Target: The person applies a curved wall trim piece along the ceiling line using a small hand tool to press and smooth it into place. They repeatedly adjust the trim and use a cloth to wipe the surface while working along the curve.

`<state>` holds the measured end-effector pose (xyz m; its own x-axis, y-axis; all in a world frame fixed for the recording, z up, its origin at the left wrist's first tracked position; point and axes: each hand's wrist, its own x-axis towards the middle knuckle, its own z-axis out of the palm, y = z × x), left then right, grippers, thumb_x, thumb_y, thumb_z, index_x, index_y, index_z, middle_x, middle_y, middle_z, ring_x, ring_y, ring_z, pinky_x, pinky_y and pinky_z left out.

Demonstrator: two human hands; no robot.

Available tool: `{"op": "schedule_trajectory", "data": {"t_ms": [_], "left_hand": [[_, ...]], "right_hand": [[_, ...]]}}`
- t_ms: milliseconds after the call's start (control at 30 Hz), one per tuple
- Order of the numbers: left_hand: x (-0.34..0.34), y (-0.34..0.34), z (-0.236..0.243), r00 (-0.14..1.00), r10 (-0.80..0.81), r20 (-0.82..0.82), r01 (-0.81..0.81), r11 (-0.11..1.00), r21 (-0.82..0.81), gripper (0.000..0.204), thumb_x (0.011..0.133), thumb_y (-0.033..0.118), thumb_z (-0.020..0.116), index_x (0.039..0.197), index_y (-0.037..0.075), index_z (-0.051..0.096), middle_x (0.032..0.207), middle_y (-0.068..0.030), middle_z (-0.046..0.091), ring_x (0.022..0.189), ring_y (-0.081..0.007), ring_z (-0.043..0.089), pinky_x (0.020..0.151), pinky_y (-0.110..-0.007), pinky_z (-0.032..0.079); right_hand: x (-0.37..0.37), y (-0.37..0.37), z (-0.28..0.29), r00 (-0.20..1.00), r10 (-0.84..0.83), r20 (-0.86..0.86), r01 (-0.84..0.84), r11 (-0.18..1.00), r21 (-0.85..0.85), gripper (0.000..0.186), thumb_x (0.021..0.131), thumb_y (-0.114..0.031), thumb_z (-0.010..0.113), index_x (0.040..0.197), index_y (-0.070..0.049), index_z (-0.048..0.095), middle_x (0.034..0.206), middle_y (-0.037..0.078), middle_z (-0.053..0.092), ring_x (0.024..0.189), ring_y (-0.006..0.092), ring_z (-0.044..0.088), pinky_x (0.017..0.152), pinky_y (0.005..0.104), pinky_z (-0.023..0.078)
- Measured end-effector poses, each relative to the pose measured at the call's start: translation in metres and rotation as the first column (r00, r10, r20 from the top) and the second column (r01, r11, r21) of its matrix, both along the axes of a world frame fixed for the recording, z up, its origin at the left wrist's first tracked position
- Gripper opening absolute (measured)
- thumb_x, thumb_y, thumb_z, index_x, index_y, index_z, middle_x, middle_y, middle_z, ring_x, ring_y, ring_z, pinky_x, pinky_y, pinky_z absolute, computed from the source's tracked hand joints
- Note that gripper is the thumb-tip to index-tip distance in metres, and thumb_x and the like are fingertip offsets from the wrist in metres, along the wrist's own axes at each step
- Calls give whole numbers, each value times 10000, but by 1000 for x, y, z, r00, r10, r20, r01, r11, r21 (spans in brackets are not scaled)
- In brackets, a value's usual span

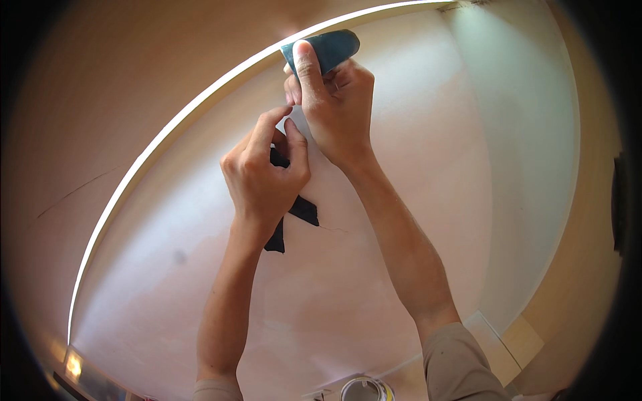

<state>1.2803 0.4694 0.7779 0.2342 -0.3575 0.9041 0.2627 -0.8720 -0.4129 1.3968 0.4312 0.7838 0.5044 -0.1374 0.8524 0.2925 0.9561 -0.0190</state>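
Observation:
My right hand [344,110] is closed round a dark teal, flat piece with a rounded end [336,48], its thumb pressed along the near edge. Just below and left of it, my left hand [262,174] is held in a pinch, its index fingertip close to the right hand's fingers. A small pale patch [299,121] shows between the two hands; I cannot make out what it is. Black strips [304,210] with angled ends show behind and below the left hand. Whether that hand grips them or they lie on the surface beyond, I cannot tell.
A broad pale panel [388,267] fills the view behind my hands. A bright light strip [134,175] curves along its left and upper edge. At the bottom stands a round roll or tub [384,393]. A dark object [617,204] sits at the far right edge.

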Motion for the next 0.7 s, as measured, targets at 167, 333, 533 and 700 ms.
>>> {"op": "schedule_trajectory", "data": {"t_ms": [167,333,533,700], "left_hand": [[0,1,-2,1000,-23,-4,22,998,-58,136,866,22,711,986,62,761,572,-26,607,493,-100,563,518,-243,448],[1,1,-1,999,-37,-3,37,998,-56,123,864,17,709,969,57,759,569,-29,606,494,-100,565,521,-244,451],[-2,1,-2,996,-82,30,84,993,-82,114,881,9,694,966,49,757,562,-19,595,504,-77,550,537,-229,447],[-10,9,-3,973,-208,98,220,967,-131,114,916,-12,659,963,28,755,574,16,584,533,-30,520,555,-204,427]], "right_hand": [[13,-8,-15,997,-41,-58,49,989,143,184,1057,-96,574,995,42,680,676,57,613,633,133,623,632,262,512],[19,-21,-28,939,-340,43,341,940,-15,510,946,-13,564,1454,20,526,635,45,601,542,100,585,554,259,495],[12,-35,-26,755,-617,222,655,718,-235,721,813,-76,662,1504,3,476,532,86,544,445,229,562,501,350,472],[7,-47,-29,589,-744,316,804,578,-137,632,809,-30,630,1438,-77,578,528,71,490,442,196,485,501,335,442]]}}
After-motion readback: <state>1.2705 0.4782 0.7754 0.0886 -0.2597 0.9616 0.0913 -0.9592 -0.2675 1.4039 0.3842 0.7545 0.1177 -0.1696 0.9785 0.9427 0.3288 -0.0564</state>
